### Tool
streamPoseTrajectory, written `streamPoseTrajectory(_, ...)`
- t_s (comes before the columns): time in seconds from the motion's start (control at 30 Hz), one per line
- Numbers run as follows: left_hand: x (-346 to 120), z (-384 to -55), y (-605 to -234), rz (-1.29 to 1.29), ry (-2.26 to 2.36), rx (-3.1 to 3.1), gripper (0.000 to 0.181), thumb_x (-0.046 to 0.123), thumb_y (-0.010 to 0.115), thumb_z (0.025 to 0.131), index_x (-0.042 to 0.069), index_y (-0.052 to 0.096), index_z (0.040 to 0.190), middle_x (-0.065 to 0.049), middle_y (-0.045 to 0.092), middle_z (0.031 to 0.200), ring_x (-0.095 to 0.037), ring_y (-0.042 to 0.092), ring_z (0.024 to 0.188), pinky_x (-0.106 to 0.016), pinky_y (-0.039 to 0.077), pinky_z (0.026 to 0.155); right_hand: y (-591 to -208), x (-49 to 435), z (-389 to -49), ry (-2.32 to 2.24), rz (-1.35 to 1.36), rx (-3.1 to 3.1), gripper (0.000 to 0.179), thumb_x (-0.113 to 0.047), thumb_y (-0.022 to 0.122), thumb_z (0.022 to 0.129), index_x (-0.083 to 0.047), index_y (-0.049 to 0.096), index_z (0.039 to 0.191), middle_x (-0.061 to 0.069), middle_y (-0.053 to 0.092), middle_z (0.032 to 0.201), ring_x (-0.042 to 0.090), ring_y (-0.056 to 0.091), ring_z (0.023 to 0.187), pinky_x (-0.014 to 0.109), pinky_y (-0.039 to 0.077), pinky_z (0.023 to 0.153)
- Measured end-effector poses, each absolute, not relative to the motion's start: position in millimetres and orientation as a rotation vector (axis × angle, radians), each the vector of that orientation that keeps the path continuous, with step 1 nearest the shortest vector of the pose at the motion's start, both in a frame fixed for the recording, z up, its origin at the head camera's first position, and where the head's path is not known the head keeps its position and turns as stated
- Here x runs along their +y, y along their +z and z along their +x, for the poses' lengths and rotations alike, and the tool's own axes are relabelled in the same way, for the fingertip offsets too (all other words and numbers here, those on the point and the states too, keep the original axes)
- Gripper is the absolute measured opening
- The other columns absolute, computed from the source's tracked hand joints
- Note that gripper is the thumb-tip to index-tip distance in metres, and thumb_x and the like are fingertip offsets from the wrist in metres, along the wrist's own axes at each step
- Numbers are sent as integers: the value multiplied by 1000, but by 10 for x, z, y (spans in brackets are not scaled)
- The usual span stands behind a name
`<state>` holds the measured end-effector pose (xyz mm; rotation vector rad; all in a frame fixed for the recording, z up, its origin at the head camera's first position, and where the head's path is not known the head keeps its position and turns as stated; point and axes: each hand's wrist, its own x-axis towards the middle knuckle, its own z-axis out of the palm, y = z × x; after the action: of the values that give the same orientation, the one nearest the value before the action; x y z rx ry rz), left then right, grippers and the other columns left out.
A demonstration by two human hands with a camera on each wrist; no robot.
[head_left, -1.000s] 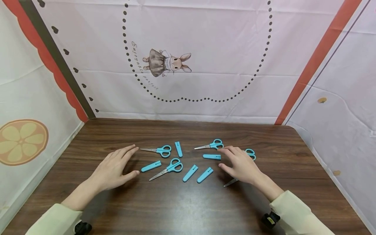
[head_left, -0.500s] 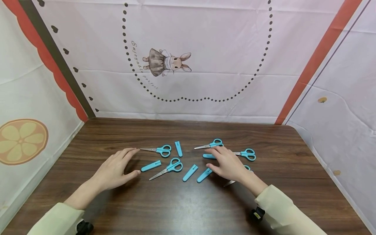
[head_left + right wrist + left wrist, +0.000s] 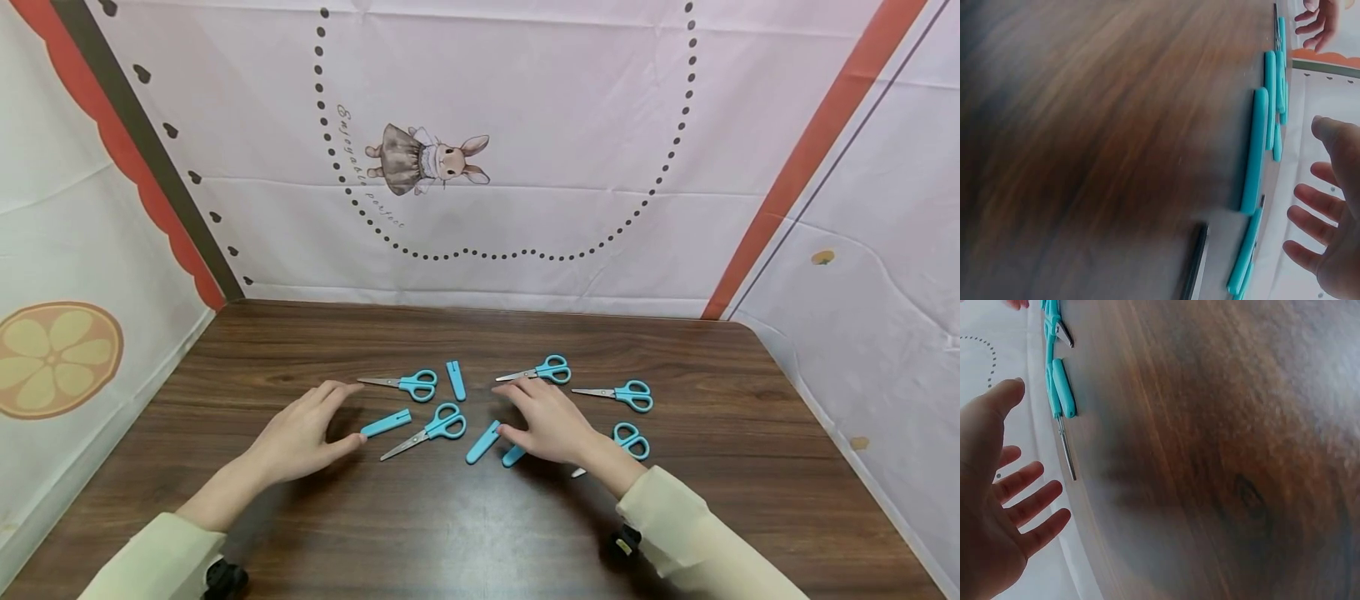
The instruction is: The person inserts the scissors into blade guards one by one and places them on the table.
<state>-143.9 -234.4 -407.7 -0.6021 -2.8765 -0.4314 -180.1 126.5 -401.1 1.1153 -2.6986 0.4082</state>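
Observation:
My left hand (image 3: pixel 307 437) is held over the table with fingers spread and nothing in it, its thumb tip beside a blue blade cover (image 3: pixel 386 423). Just beyond its fingertips lie blue-handled scissors (image 3: pixel 408 383), and a second pair of scissors (image 3: pixel 433 429) rests to its right. My right hand (image 3: pixel 551 423) hovers with relaxed fingers over the covers right of the middle. Its thumb overlaps the end of one blade cover (image 3: pixel 482 443) and its palm partly hides another blade cover (image 3: pixel 513 456). Scissors (image 3: pixel 542 371) lie just past its fingertips.
Two more pairs of scissors lie at the right, the upper scissors (image 3: pixel 622 393) and the lower scissors (image 3: pixel 630 442), partly behind the right wrist. One blade cover (image 3: pixel 456 382) sits at the back middle. A printed cloth (image 3: pixel 570 150) hangs behind the brown table (image 3: pixel 450 542).
My right hand has moved left across the table, uncovering the scissors at the right and covering one blade cover. The left hand has shifted slightly rightward. The scissors have stayed in place.

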Motion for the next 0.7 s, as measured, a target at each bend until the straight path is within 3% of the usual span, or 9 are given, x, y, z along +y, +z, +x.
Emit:
streamPoseTrajectory(0.2, -2307, -1446, -4085, -600, -450, -2890, 63, 44, 70, 77, 15, 50, 129, -4, 55, 114, -26, 55, 106, -47, 48, 77, -4015, 1133, -1789, 420, 1139, -2700, 52, -38, 64, 84, -12, 53, 128, 11, 55, 124, 27, 53, 112, 45, 46, 86)
streamPoseTrajectory(0.53, -2280, -1476, -4116, -585, -451, -2899, 58, 42, 72, 75, 15, 54, 124, -1, 56, 107, -22, 57, 98, -43, 49, 69, -4033, 929, -1801, 396, 1187, -2684, 56, -40, 65, 83, -9, 52, 128, 4, 55, 112, 17, 54, 91, 30, 43, 68)
streamPoseTrajectory(0.7, -2248, -1498, -4142, -579, -437, -2906, 60, 44, 72, 75, 15, 54, 124, -1, 56, 104, -19, 58, 92, -39, 48, 66, -4049, 824, -1815, 375, 1200, -2695, 58, -43, 63, 83, -11, 51, 130, 3, 54, 111, 16, 53, 87, 29, 43, 66)
